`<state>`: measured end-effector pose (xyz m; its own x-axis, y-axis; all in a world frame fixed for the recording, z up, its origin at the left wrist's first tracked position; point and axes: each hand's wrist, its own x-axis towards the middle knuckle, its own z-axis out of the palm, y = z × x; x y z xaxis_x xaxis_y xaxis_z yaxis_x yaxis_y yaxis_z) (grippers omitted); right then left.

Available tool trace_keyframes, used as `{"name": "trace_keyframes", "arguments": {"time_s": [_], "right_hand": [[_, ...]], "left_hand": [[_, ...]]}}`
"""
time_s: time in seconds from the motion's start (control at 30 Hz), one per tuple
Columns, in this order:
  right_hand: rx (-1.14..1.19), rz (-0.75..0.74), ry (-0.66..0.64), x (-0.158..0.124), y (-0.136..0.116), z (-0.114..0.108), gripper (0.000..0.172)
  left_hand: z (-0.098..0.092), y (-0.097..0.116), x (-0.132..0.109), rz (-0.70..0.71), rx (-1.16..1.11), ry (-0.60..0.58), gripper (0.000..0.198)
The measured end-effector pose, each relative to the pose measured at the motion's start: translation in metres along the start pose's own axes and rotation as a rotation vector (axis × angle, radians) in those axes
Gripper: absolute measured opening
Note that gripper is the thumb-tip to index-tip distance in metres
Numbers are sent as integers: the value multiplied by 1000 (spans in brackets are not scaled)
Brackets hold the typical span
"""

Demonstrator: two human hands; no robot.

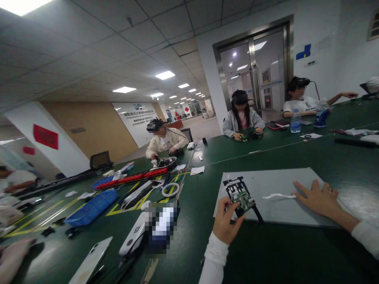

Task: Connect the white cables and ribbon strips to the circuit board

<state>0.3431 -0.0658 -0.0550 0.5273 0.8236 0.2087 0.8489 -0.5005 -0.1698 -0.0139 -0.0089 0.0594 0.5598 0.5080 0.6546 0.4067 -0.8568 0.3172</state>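
My left hand (227,221) grips a green circuit board (244,200) by its near edge, thumb and fingers closed on it. The board is held over the left part of a grey rectangular panel (281,183). Black strips (235,184) lie on the panel behind and beside the board. Flat on the panel's right side rests my right hand (321,199), fingers spread. A thin white strip (278,196) runs along the panel, its right end at that hand's thumb; whether the thumb presses on it I cannot tell.
Left of me lie a white phone (91,260), a white device marked 13 (134,232), a blue tray (91,207) and a white ring (170,189). Bottles (295,121) stand at the far right. Several people sit around the green table (204,221); another person's hand (14,254) shows lower left.
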Motion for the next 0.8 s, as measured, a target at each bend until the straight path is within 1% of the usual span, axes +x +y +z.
{"name": "trace_keyframes", "arguments": {"time_s": [0.07,0.13,0.23,0.33,0.4,0.47,0.53,0.63,0.7,0.8], "right_hand": [[-90,-47,10,-7,-7,2,63],[-119,-113,21,-18,-16,2,62],[-63,-180,22,-37,-32,-2,62],[31,-244,-10,-53,-47,-11,59],[139,-353,-81,-58,-54,-20,52],[284,-479,-191,-59,-62,-33,44],[427,-567,-317,-57,-70,-46,37],[564,-601,-450,-53,-84,-60,34],[609,-591,-485,-50,-90,-62,34],[666,-582,-498,-48,-94,-59,30]], "left_hand": [[-1,1,4,-50,-35,31,30],[0,1,7,-106,-87,63,30],[5,-4,9,-187,-172,90,30],[14,-12,5,-264,-267,73,30],[19,-18,3,-301,-314,51,30],[22,-22,0,-325,-329,30,30],[22,-25,-1,-342,-327,10,31],[22,-29,-4,-358,-326,-27,30],[21,-31,-6,-363,-327,-63,29],[20,-35,-8,-362,-330,-109,29]]}}
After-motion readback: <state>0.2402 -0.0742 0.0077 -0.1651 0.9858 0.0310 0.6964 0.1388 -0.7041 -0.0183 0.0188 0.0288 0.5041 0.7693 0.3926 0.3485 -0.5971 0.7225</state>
